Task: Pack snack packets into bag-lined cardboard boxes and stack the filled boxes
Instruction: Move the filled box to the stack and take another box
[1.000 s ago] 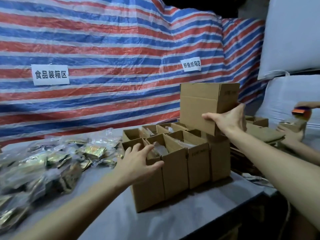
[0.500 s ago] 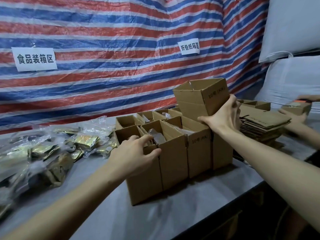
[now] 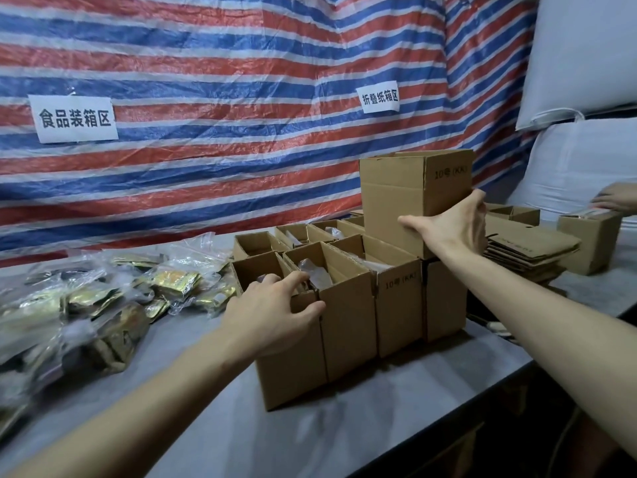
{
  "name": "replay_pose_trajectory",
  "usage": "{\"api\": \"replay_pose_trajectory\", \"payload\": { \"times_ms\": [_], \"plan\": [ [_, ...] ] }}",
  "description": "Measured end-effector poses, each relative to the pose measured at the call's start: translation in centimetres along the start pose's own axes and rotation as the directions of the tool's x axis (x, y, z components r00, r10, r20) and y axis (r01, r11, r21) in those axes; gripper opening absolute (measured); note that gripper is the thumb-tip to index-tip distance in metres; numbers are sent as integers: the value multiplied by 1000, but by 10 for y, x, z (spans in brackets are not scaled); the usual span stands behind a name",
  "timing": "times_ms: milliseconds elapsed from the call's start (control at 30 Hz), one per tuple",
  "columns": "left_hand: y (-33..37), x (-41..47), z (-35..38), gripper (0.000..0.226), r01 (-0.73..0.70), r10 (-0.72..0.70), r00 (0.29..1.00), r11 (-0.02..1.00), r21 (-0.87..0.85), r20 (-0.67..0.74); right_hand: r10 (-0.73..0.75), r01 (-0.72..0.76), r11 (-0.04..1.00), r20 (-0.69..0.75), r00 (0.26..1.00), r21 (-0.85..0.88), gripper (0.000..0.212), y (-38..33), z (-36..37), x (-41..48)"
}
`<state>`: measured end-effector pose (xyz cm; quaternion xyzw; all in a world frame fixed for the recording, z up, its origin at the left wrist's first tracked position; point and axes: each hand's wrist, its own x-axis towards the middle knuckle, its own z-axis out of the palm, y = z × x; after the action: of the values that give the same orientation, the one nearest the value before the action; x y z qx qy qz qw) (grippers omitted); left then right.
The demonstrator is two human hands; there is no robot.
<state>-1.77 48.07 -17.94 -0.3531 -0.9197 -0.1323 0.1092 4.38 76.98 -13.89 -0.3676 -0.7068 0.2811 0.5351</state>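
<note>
Right hand grips the top box at its lower near corner. The thumb lies along the bottom edge and the fingers wrap the right face. A low hold like this likely lets the base be steered onto the row beneath. The top box sits level over the far-right end of the open boxes. Cannot tell whether it bears on them or hangs just above, nor what is inside it.

Left hand clamps the near box, fingers curled over the rim and thumb on the near face. Probably a brace, so the cluster does not slide while the stack is set.

The boxes stand wall to wall in two rows at mid-desk, mouths up. Clear liner shows in the second near box, and others look lined too. Packed tight, they prop each other.

Packets are heaped loose at left, just beside the near box, in easy reach for filling.

Flat cartons are piled to the right of the cluster, likely stock for folding. Beyond them another person's hand works over a separate box.

The striped tarp behind carries two paper labels, one above each end of the desk.

Judgement: stacking step in hand, with several boxes open.
</note>
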Motion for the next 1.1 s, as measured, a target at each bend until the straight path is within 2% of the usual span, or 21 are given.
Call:
{"api": "replay_pose_trajectory", "payload": {
  "times_ms": [267,633,1100],
  "plan": [
    [-3,-1,3,67,0,0,1000,1000,-1,-18,130,-130,992,37,991,4,121,10,-3,3],
    [-6,-1,6,66,-2,1,999,1000,-7,-36,23,-23,999,-12,1000,28,116,9,0,1],
    [-4,-3,6,66,6,-5,999,1000,9,-52,15,-12,996,-33,999,85,111,8,0,1]
  ]
}}
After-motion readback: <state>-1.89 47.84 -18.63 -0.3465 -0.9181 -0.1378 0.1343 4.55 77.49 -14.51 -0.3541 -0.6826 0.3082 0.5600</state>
